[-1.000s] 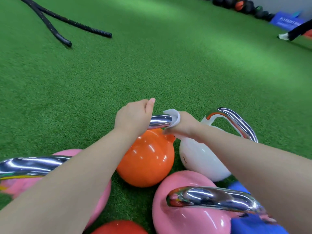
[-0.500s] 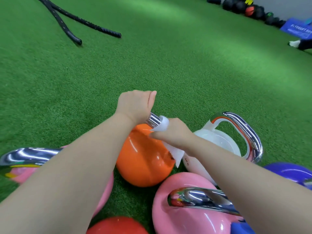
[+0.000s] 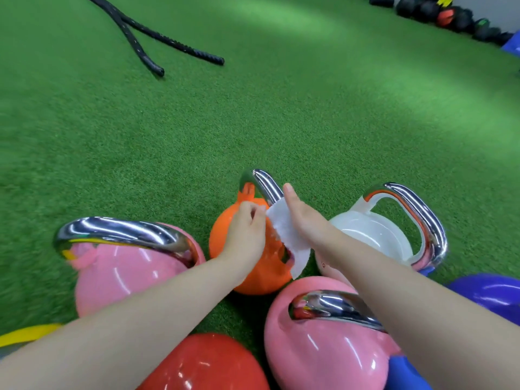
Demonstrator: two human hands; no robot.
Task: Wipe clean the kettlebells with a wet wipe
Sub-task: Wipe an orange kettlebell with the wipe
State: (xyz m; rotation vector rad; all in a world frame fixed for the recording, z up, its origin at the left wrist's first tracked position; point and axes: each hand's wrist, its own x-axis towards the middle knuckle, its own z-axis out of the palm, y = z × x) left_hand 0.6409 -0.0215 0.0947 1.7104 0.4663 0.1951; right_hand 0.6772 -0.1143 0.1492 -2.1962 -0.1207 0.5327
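The orange kettlebell [image 3: 225,243] stands in the middle of a cluster, its chrome handle [image 3: 263,184] bare and upright. Just in front of the handle, a white wet wipe [image 3: 284,235] hangs between my hands. My left hand [image 3: 247,229] pinches the wipe's left edge with curled fingers. My right hand [image 3: 305,218] is held flat with straight fingers, and the wipe lies against its palm. Around the orange one stand a white kettlebell [image 3: 374,235], two pink kettlebells [image 3: 126,274] [image 3: 323,358], a red kettlebell [image 3: 205,364] and a purple kettlebell [image 3: 489,294].
Green turf [image 3: 253,114] stretches ahead. Two black battle ropes [image 3: 146,32] lie at the far left. A row of dark medicine balls [image 3: 450,15] lines the far right wall. A yellow band [image 3: 28,334] lies at the lower left, and a blue kettlebell [image 3: 405,372] sits at the bottom right.
Both hands have come off the orange kettlebell's handle. My left hand moved onto the wipe's edge, and my right hand opened flat with the wipe spread against it.
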